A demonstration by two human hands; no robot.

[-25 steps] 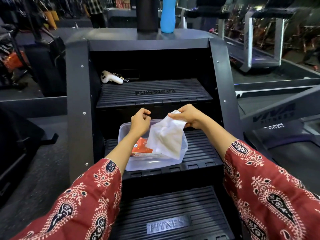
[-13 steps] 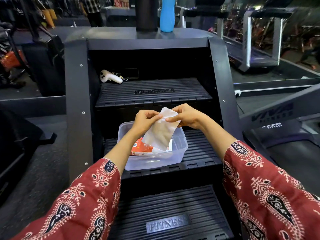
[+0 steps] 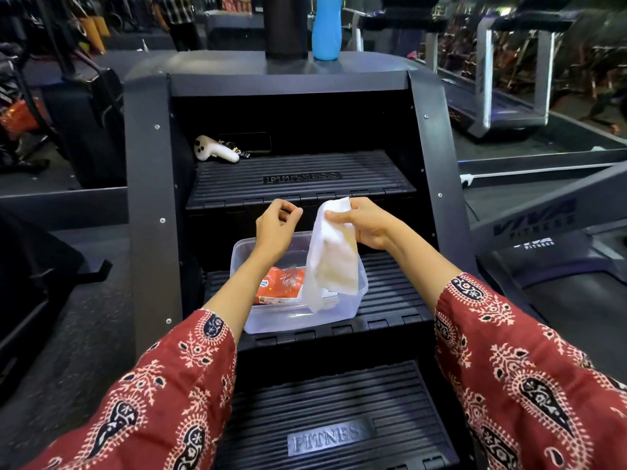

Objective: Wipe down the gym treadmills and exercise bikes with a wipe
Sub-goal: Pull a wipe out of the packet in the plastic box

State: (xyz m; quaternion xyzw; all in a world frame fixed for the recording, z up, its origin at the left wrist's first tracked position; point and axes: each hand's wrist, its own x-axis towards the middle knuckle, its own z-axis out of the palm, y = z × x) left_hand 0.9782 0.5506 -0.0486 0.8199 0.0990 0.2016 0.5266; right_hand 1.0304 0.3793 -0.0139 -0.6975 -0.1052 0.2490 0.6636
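Head view shows the right hand [image 3: 366,225] at the centre of the frame, pinching the top edge of a white wipe [image 3: 334,259] between thumb and curled fingers. The wipe hangs straight down from that grip, below and slightly left of the hand, and its lower end drapes in front of a clear plastic container [image 3: 305,320].

The left hand [image 3: 276,225] is raised just left of the wipe, apart from it, with its fingers curled in and nothing held. Both forearms come up from the bottom corners in red patterned sleeves [image 3: 163,395].

The container sits on the middle step [image 3: 390,290] of a black stair-climber machine, and an orange-red packet [image 3: 280,284] lies inside it, on the left side behind the wipe. On the step above [image 3: 298,184], at its far left end, lies a white handheld controller [image 3: 213,150]. A blue bottle [image 3: 326,27] stands upright on the machine's top surface at the upper centre. A treadmill [image 3: 509,106] stands in the upper right of the frame.
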